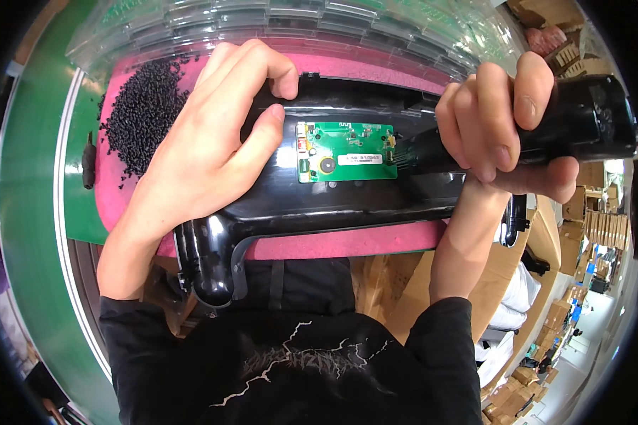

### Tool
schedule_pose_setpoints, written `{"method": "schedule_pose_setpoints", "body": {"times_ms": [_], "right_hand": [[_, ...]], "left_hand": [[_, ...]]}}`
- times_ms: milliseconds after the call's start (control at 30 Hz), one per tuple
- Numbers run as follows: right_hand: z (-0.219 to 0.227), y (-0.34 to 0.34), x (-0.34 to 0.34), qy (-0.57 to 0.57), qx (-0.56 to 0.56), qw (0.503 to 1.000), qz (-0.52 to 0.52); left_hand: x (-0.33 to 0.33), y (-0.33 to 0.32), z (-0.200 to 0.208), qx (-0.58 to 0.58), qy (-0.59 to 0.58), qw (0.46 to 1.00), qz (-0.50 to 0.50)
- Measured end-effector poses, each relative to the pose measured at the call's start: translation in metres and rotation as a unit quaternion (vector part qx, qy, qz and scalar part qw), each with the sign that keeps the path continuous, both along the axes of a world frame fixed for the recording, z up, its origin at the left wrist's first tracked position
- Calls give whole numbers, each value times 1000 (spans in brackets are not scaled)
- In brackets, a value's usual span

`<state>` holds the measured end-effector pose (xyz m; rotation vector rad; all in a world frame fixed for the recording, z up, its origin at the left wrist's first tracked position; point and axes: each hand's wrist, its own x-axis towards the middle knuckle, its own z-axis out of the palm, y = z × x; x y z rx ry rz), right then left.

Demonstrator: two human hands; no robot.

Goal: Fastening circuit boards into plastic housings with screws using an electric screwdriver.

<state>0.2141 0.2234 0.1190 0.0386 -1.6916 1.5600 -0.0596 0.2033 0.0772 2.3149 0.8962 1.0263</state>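
Note:
A long black plastic shell (333,205) lies in front of me, one rounded leg pointing toward me at its left end. Inside it sits a green circuit board (358,152) with a white label and a round dark part. My left hand (213,134) is curled over the shell's left part, index finger and thumb bent close together beside the board. My right hand (493,124) wraps round a thick black cylindrical tool (588,117), which looks like an electric screwdriver. Its narrow end points at the board's right edge, where the exact contact is hard to make out.
A heap of small black screws (145,117) lies on the pink mat (290,246) left of the shell. Beyond the mat stand clear plastic trays (290,28). A small dark tool (88,161) rests on the green table (35,212). Cardboard boxes (599,237) are stacked at right.

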Motion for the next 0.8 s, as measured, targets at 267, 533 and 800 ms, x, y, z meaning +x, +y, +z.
{"method": "schedule_pose_setpoints", "body": {"times_ms": [267, 533, 800], "right_hand": [[-1, 4, 3, 5, 24, 999, 34], [4, -5, 3, 12, 12, 1000, 0], [7, -3, -2, -14, 39, 995, 91]], "left_hand": [[-13, 12, 8, 56, 41, 995, 69], [-13, 11, -3, -17, 142, 989, 47], [-11, 9, 6, -26, 169, 984, 40]]}}
